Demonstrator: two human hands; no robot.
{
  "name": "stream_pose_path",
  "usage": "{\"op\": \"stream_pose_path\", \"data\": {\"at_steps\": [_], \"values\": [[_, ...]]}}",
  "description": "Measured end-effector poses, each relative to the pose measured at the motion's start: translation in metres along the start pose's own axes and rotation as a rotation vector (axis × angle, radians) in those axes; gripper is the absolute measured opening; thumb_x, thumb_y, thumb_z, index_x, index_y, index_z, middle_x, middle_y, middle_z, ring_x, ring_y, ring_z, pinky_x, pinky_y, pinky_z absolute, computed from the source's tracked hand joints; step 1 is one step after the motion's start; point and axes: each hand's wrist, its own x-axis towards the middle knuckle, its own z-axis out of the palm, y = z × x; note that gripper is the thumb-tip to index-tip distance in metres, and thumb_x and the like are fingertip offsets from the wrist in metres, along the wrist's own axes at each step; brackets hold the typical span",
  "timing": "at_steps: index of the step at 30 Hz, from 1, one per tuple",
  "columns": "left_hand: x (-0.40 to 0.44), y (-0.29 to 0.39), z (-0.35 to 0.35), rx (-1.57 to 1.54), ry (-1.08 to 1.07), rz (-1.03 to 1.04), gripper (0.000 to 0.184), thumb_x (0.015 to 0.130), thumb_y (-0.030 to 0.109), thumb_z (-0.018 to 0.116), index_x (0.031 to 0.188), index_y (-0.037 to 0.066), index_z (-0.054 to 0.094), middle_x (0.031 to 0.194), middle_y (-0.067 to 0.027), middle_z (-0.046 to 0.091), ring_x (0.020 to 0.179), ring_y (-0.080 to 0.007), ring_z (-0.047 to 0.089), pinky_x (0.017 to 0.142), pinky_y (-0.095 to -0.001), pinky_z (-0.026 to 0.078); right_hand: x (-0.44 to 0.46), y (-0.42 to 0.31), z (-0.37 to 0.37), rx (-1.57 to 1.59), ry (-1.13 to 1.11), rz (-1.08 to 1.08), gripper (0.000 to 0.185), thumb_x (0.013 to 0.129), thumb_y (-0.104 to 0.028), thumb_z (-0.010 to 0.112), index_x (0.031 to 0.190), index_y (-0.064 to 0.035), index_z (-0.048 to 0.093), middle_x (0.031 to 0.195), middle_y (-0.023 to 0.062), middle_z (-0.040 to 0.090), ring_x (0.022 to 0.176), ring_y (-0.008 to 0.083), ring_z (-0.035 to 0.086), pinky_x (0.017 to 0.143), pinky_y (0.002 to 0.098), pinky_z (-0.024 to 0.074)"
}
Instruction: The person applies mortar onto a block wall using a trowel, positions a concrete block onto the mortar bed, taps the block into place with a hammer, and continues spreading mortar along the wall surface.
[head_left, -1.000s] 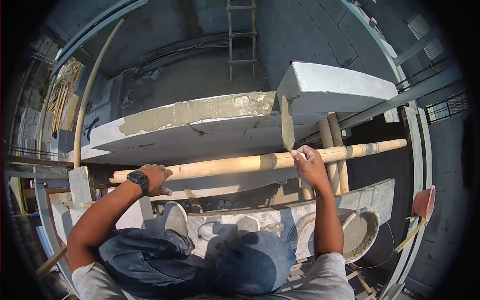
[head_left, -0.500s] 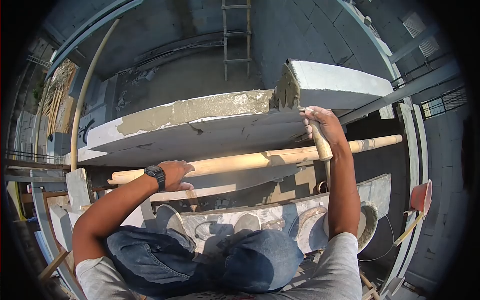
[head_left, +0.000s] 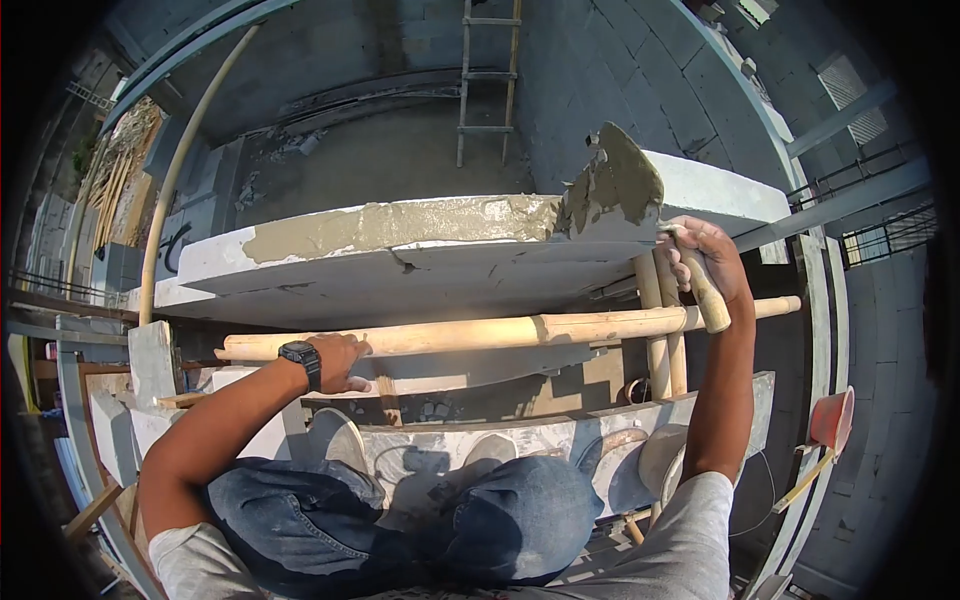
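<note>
My right hand (head_left: 705,262) is closed round the wooden handle of a trowel (head_left: 625,175). Its blade, coated in grey mortar, stands up against the end of a raised white block (head_left: 715,190). Left of the blade, wet mortar (head_left: 400,224) covers much of the top of a long white block wall (head_left: 215,262). My left hand (head_left: 340,362), below a black wristwatch, rests with its fingers apart on a thick bamboo pole (head_left: 450,336) that runs across in front of the wall.
A mortar-stained board (head_left: 545,436) lies by my shoes, with a round bucket (head_left: 660,462) at its right. A red scoop (head_left: 832,420) hangs at the far right. Beyond the wall stands a bamboo ladder (head_left: 488,76); upright bamboo poles (head_left: 652,300) cross behind the thick pole.
My right hand has moved up and to the right with the trowel, whose blade is now turned broad side on at the raised block's end. My left hand has shifted slightly along the pole.
</note>
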Motion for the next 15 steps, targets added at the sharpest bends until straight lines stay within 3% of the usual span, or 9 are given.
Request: {"op": "stream_pose_path", "data": {"at_steps": [1,2,4,7,9,13,14,15], "values": [[-0.002,0.001,0.002,-0.042,0.024,0.010,0.076,0.092,0.061,0.070,0.141,0.005,0.057,0.131,-0.0246,0.066,0.119,-0.0444,0.066,0.101,-0.0520,0.054,-0.005,-0.005,-0.001,-0.060,0.026,-0.069,0.030,0.098,-0.026,0.068,0.107,0.0025,0.066,0.076,0.0047,0.062,0.050,0.0079,0.056,0.044,0.0206,0.0469],[-0.004,0.002,0.002,-0.077,0.051,0.021,0.076,0.092,0.061,0.070,0.142,0.005,0.057,0.130,-0.0243,0.066,0.120,-0.0443,0.065,0.101,-0.0521,0.053,-0.008,-0.019,-0.005,-0.228,-0.018,-0.112,0.020,0.099,-0.019,0.063,0.106,-0.0006,0.069,0.077,0.0038,0.065,0.058,0.0094,0.060,0.054,0.0252,0.0515],[-0.004,0.010,-0.002,0.014,-0.067,-0.016,0.074,0.093,0.057,0.071,0.142,0.004,0.057,0.132,-0.0244,0.066,0.123,-0.0428,0.064,0.102,-0.0521,0.053,-0.003,-0.038,0.010,-0.701,0.182,-0.155,0.021,0.098,-0.020,0.065,0.105,-0.0002,0.070,0.079,0.0092,0.069,0.068,0.0206,0.068,0.065,0.0353,0.0563],[0.000,0.025,-0.014,0.138,-0.163,-0.043,0.073,0.093,0.056,0.072,0.142,0.003,0.057,0.132,-0.0243,0.065,0.124,-0.0419,0.064,0.102,-0.0525,0.053,0.032,-0.040,0.008,-1.502,0.229,-0.504,0.020,0.094,-0.018,0.067,0.104,-0.0007,0.071,0.085,0.0160,0.073,0.084,0.0344,0.073,0.076,0.0452,0.0572],[0.010,0.024,-0.009,0.175,-0.141,-0.009,0.071,0.093,0.055,0.073,0.139,0.004,0.059,0.131,-0.0233,0.065,0.122,-0.0419,0.065,0.102,-0.0531,0.053,0.053,-0.042,0.018,-1.776,0.233,-0.418,0.018,0.091,-0.014,0.069,0.103,-0.0011,0.072,0.089,0.0191,0.073,0.091,0.0388,0.072,0.079,0.0480,0.0569],[0.025,0.033,-0.010,0.142,0.020,0.073,0.071,0.092,0.058,0.072,0.139,0.006,0.059,0.132,-0.0210,0.065,0.120,-0.0424,0.065,0.102,-0.0538,0.053,0.050,-0.061,0.013,-1.952,0.240,-0.297,0.013,0.087,-0.010,0.071,0.097,-0.0023,0.071,0.096,0.0193,0.072,0.097,0.0410,0.070,0.084,0.0519,0.0550],[0.025,0.031,-0.009,0.111,0.026,0.093,0.071,0.092,0.058,0.072,0.138,0.006,0.059,0.131,-0.0215,0.066,0.120,-0.0426,0.065,0.102,-0.0533,0.053,0.033,-0.072,0.012,-2.013,0.279,-0.348,0.013,0.084,-0.004,0.069,0.096,-0.0023,0.074,0.091,0.0193,0.074,0.093,0.0389,0.073,0.081,0.0490,0.0576],[0.025,0.029,-0.006,0.078,0.034,0.118,0.071,0.092,0.058,0.072,0.138,0.005,0.059,0.130,-0.0221,0.066,0.120,-0.0429,0.065,0.101,-0.0528,0.053,0.021,-0.085,0.008,-2.015,0.329,-0.255,0.011,0.084,-0.004,0.068,0.094,-0.0025,0.073,0.090,0.0190,0.074,0.092,0.0390,0.073,0.081,0.0493,0.0575]]}}
